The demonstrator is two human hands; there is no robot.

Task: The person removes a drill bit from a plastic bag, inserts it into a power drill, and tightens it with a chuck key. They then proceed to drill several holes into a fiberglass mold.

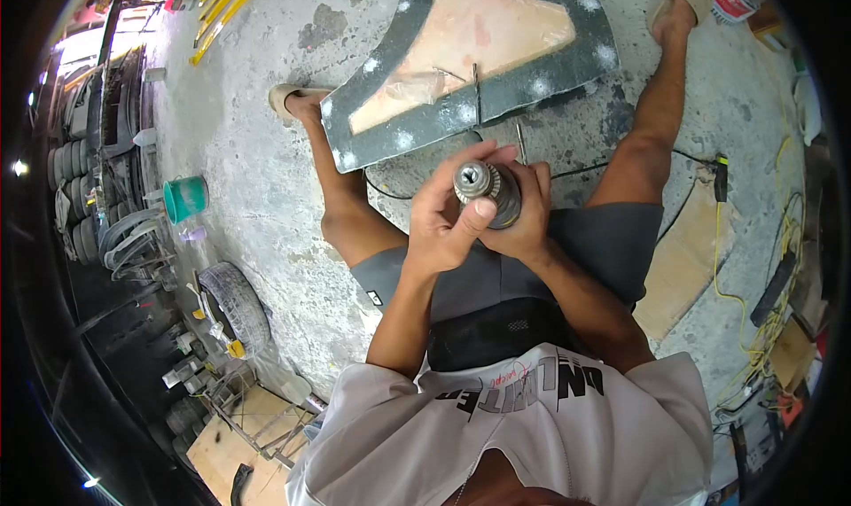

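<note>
A power drill [506,206] is held between my two hands, its metal chuck [474,180] pointing up at me with an open, bare mouth. My left hand [436,215] curls around the chuck, thumb pressed on its side. Wrapped against the drill body, my right hand [534,212] also has a thin metal rod [521,143] standing out past its fingers. Beyond the hands lies a panel [344,159] with a dark grey border, white powdery spots and a tan middle. A long thin bit [477,94], a smaller metal piece [449,74] and a clear plastic bag [415,88] rest on it.
A black cord [581,169] crosses the floor behind my hands. To the left are a green bucket [185,199] and a tire [235,307]. Cardboard [687,271] and a tangled yellow cord [761,338] lie at the right. Yellow bars [226,14] lie at the upper left.
</note>
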